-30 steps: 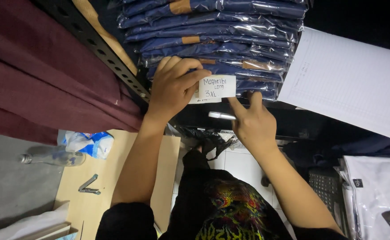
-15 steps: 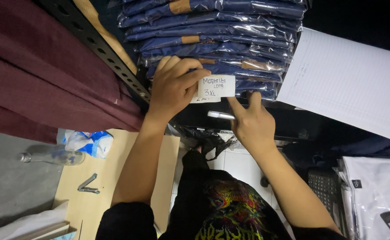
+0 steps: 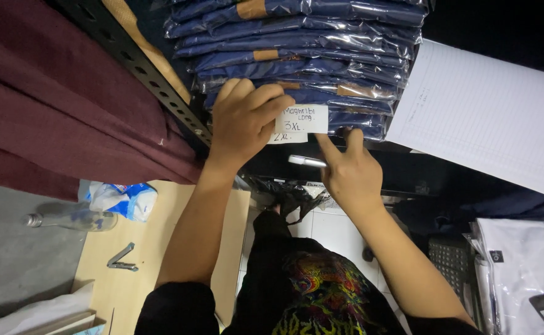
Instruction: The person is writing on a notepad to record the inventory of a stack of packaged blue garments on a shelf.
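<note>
Almost nothing had shifted over the last second — both hands stayed where they were. The left hand [image 3: 244, 121] kept its fingers curled together, pressing a small white paper label [image 3: 303, 119] against the stack of bagged navy garments [image 3: 296, 59]; the label sat at its fingertips. Just below, the right hand [image 3: 349, 170] held 2 fingers spread toward the label's lower edge, a slim pale object [image 3: 306, 161] beside its thumb. The labelling looked unfinished.
</note>
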